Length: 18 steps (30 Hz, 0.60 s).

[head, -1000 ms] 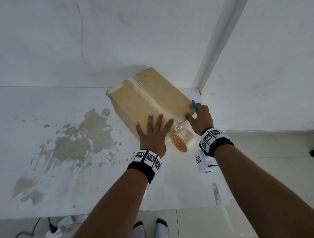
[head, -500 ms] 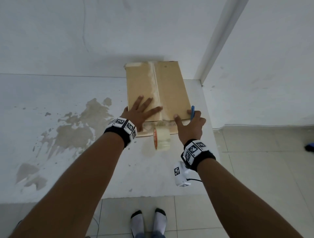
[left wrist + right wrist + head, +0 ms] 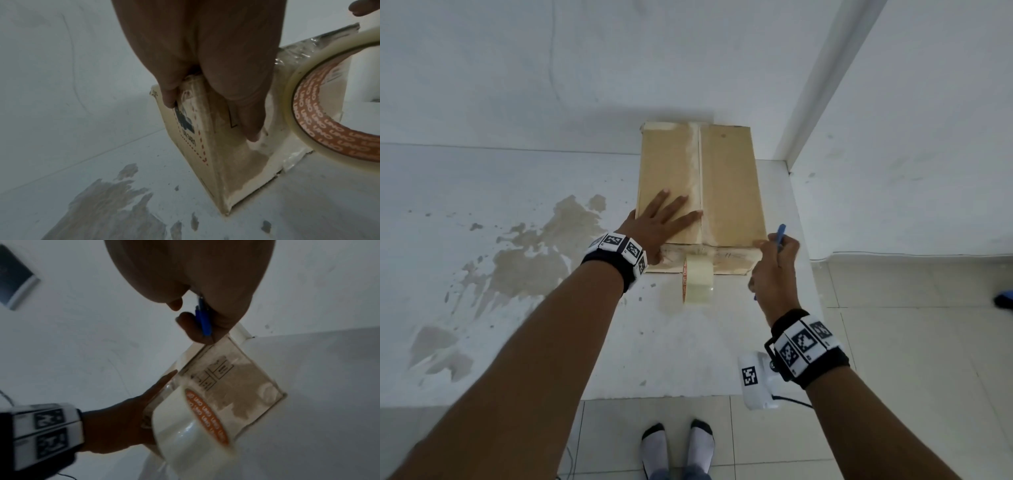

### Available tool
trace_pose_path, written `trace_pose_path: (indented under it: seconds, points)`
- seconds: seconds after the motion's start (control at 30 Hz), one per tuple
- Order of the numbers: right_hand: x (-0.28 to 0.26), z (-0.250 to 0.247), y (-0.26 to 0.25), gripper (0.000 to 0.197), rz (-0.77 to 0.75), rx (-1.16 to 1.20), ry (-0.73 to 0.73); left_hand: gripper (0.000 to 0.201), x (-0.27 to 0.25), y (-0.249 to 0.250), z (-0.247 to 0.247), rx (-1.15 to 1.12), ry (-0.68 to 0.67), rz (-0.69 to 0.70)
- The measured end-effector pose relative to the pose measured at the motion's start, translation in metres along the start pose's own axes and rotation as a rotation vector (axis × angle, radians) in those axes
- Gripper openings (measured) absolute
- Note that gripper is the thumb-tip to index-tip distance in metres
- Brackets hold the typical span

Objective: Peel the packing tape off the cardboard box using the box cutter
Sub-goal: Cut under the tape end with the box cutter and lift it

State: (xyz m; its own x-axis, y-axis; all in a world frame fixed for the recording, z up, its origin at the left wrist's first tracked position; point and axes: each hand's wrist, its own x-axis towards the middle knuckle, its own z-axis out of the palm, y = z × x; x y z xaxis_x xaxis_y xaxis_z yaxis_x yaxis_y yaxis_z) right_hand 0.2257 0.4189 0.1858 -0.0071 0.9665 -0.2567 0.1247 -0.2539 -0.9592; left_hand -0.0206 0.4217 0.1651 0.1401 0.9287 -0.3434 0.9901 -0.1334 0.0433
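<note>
A brown cardboard box lies flat on a white ledge against the wall, its centre seam covered by packing tape. A clear tape roll with an orange core hangs at the box's near face, joined to the seam tape. My left hand presses flat with spread fingers on the left flap near the front edge. At the box's near right corner, my right hand grips a blue box cutter; its blue handle shows in the right wrist view. The blade is hidden.
The white ledge carries a large brown stain left of the box. A wall rises behind and a white corner post stands at the right. Tiled floor lies right and below, with my socked feet.
The box has been turned from a slanted position to square against the wall. My left hand stays flat on the left flap; my right hand has drawn back to the near right corner.
</note>
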Motion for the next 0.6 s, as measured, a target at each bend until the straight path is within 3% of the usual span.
trace_pose_path:
  seconds: [0.13,0.33,0.47,0.6]
  points:
    - [-0.017,0.014,-0.005,0.027,0.114,0.188,-0.200,0.126,0.002,0.002,0.002,0.009,0.026,-0.020]
    - [-0.038,0.028,0.004,0.037,0.422,0.450,-0.540,0.124,0.004,0.004,0.005,0.013,0.047,-0.040]
    - [-0.047,0.031,0.013,0.048,0.317,0.420,-0.703,0.122,0.005,0.003,0.007,0.016,0.064,-0.037]
    - [-0.046,0.032,0.020,0.057,0.255,0.408,-0.715,0.121,0.004,0.002,0.006,0.009,0.060,-0.038]
